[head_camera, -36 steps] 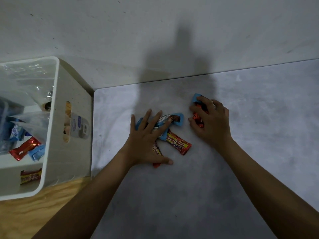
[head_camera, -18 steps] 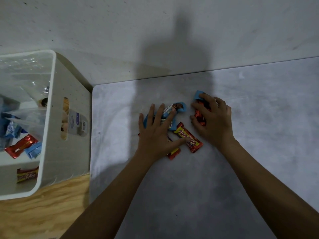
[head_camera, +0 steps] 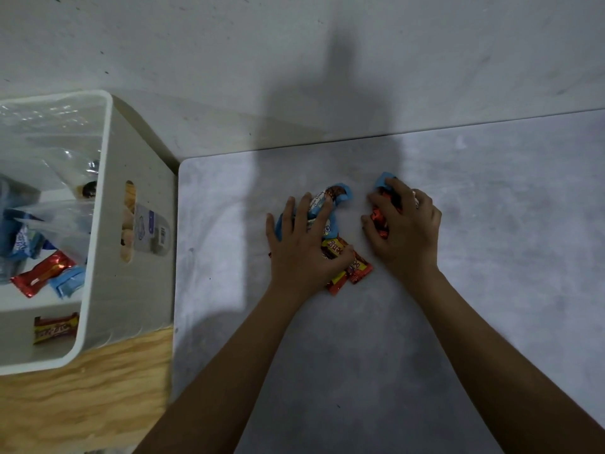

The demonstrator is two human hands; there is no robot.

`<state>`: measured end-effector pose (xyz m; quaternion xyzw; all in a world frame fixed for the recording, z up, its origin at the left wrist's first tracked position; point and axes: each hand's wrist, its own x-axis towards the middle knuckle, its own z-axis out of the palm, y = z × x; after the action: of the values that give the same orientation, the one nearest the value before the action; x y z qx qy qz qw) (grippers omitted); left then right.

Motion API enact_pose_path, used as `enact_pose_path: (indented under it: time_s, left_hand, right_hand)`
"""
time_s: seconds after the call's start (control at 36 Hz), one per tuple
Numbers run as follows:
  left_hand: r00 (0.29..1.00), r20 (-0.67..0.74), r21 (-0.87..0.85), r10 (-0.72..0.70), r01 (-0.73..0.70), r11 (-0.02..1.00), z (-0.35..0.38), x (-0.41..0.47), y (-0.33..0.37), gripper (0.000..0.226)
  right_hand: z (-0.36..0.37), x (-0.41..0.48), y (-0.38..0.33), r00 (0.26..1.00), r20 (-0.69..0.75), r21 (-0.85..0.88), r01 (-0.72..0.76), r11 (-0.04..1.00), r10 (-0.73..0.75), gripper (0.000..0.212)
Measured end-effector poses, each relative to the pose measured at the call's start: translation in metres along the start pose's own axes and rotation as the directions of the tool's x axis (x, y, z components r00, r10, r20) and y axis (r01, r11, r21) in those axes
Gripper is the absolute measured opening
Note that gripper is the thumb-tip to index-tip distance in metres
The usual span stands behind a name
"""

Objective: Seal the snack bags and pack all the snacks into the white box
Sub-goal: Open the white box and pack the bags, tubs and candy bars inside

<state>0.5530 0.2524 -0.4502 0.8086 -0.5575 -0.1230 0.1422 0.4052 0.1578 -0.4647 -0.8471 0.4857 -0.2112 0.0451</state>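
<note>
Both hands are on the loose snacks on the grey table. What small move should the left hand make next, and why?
Probably the left hand should curl its fingers round the blue packets and the red-yellow bars beneath it. It only lies flat on them, while the right hand grips the red snacks, and the white box waits on its left.

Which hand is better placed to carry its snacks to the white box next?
Left, probably. The left hand lies on snacks nearer the white box; the right hand, farther, would reach across.
</note>
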Motion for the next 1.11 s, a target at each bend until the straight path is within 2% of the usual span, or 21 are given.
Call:
enact_pose_path:
  time_s: [0.11, 0.31, 0.44, 0.53, 0.64, 0.69, 1.0, 1.11]
  left_hand:
    - [1.0, -0.009, -0.023, 0.017, -0.018, 1.0, 0.0, -0.001, 0.0, 0.073]
    - [0.977, -0.076, 0.005, 0.2, -0.201, 0.98, 0.003, 0.0, -0.005, 0.053]
    - [0.98, -0.064, -0.036, 0.19, -0.193, 0.981, 0.0, -0.002, -0.005, 0.049]
    - [0.978, -0.06, -0.032, 0.202, -0.204, 0.978, -0.004, -0.004, -0.007, 0.054]
    - [0.961, 0.001, 0.023, 0.277, -0.277, 0.961, -0.007, -0.007, -0.015, 0.083]
    - [0.958, 0.022, 0.044, 0.285, -0.286, 0.957, -0.007, -0.006, -0.017, 0.089]
    - [0.936, -0.127, 0.013, 0.327, -0.328, 0.944, -0.001, -0.008, -0.013, 0.042]
    - [0.933, -0.157, -0.03, 0.323, -0.331, 0.943, -0.003, -0.008, -0.012, 0.036]
  right_hand:
    - [0.0, 0.0, 0.0, 1.0, -0.004, 0.019, -0.004, 1.0, 0.005, 0.033]
    - [0.0, 0.001, -0.001, 1.0, -0.011, 0.033, -0.008, 0.999, 0.009, 0.031]
    - [-0.001, 0.001, -0.001, 1.0, -0.003, 0.053, -0.005, 0.999, 0.005, 0.031]
    - [-0.002, 0.001, -0.002, 1.0, -0.005, 0.06, -0.014, 0.998, 0.014, 0.03]
    - [-0.002, 0.002, -0.001, 1.0, 0.0, 0.054, -0.015, 0.998, 0.015, 0.03]
    - [-0.001, 0.002, -0.001, 1.0, 0.007, 0.05, -0.014, 0.999, 0.013, 0.031]
    - [-0.002, 0.002, -0.001, 0.998, 0.051, 0.049, -0.03, 0.998, 0.027, 0.031]
    - [-0.003, 0.002, -0.002, 0.999, 0.046, 0.046, -0.029, 0.999, 0.027, 0.03]
